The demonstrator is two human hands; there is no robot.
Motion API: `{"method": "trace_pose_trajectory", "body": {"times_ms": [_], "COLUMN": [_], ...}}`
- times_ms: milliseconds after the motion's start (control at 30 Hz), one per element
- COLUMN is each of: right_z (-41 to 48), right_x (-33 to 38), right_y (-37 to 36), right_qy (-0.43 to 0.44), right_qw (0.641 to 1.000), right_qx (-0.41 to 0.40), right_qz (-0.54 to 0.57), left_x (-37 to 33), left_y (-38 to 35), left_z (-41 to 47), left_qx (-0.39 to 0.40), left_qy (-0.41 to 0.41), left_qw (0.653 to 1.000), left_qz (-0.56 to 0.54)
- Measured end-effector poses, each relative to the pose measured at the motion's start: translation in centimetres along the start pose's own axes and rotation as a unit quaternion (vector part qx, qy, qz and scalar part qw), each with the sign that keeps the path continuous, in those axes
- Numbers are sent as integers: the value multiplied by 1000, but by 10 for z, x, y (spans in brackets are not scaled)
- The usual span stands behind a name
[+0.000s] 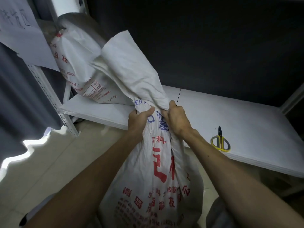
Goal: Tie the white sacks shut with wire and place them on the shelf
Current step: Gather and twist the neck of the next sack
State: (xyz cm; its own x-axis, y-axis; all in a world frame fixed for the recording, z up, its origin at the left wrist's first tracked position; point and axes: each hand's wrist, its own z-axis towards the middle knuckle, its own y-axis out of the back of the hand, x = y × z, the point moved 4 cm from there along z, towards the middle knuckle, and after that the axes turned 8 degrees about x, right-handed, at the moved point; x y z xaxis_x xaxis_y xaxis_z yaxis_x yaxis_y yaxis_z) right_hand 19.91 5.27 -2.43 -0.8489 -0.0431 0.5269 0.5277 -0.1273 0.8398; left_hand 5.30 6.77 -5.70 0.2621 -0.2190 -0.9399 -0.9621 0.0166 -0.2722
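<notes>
Back panel [213, 46]: I see a dark, featureless surface behind the shelf; I cannot make out any detail on it.
Shelf board [238, 122]: white and flat, running across the middle of my view. Its right end is cut off by the frame and its front edge is partly covered by the sack and forearms.
Held sack [158, 183]: white with red and blue print, in front of the shelf's front edge and between my two arms. Its base runs off the bottom of the frame. Its loose top flares up and left above the hands.
Second sack [74, 68]: white with red print, leaning on the left end of the shelf board. The held sack's top hides its right side, and the print is blurred.
Curtain [14, 99]: grey folds at the far left, cut off by the frame.
Paper sheet [24, 38]: white, upper left, its writing only partly in view.
Left hand [139, 118]: fingers curled tight round the gathered neck from the left.
Right hand [176, 120]: grips the same neck from the right, thumb up; its fingertips are buried in the cloth.
Scissors [220, 142]: yellow and grey handles, lying on the board, right of my right forearm.
Thin dark strand [179, 97]: rises just above the right hand; too fine for me to tell if it is wire.
</notes>
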Motion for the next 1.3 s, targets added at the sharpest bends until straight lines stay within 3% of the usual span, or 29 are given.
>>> {"method": "trace_pose_trajectory", "body": {"times_ms": [133, 333, 500, 567, 667, 733, 833, 967, 1133, 1300], "right_z": [-6, -4, 4, 7, 9, 8, 5, 3, 6, 6], "right_x": [10, 2, -7, -10, -9, -5, 1, -1, -1, -5], "right_y": [-4, -4, -8, -14, -24, -23, -16, -9, -5, -2], "right_qy": [38, -18, -95, -150, -195, -165, -108, -74, -103, -121], "right_qw": [995, 974, 955, 921, 839, 862, 933, 981, 990, 987], "right_qx": [-73, -111, -66, -15, 56, 51, 2, -19, 38, 26], "right_qz": [47, 195, 272, 360, 505, 476, 344, 177, 84, 103], "left_x": [-2, -3, -2, -3, -4, -3, -4, -3, -1, -2], "left_y": [1, -2, -4, -6, -13, -17, -19, -13, -9, -13], "left_z": [-1, 0, 2, 2, 0, -2, -3, -1, 1, 0], "left_qx": [14, 24, 37, 52, 91, 112, 136, 124, 114, 113], "left_qy": [-10, -12, -20, -33, -44, -43, -21, -8, -2, 26], "left_qw": [1000, 999, 998, 997, 994, 992, 988, 990, 991, 988], "left_qz": [-8, -21, -44, -49, -48, -48, -65, -71, -76, -97]}}
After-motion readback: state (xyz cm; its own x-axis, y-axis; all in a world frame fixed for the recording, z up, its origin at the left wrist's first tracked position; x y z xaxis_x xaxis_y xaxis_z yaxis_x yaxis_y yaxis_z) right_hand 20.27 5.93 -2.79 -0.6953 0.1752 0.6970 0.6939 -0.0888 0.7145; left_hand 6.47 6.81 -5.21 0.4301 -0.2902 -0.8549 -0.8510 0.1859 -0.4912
